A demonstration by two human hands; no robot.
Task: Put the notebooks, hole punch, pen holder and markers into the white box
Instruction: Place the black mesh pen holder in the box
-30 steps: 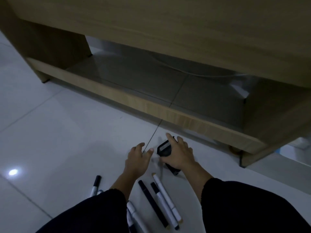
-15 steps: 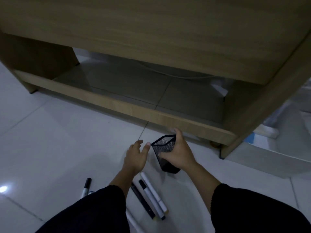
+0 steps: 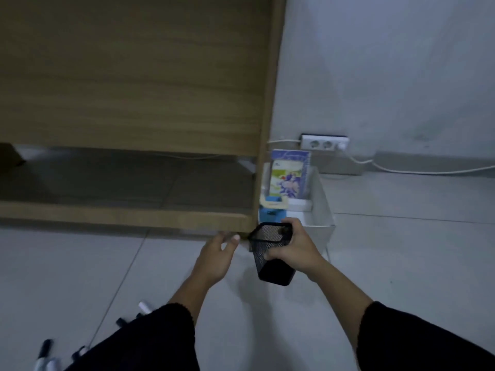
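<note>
Right hand [image 3: 297, 250] grips tilted mesh pen holder [image 3: 276, 273] beside white box [image 3: 322, 207]; left hand [image 3: 214, 255] slack, empty. Risk: holder clips box wall or jams on hole punch [image 3: 272, 215] inside.

The black mesh pen holder [image 3: 270, 253] is gripped in the right hand [image 3: 297, 250] and held tilted just before the white box [image 3: 321, 207] — a notebook [image 3: 288, 175] and a blue hole punch [image 3: 270, 214] are seen inside. The left hand [image 3: 214, 257] is held relaxed beside it; blurred markers [image 3: 47, 354] are seen on the floor [image 3: 80, 263].
</note>
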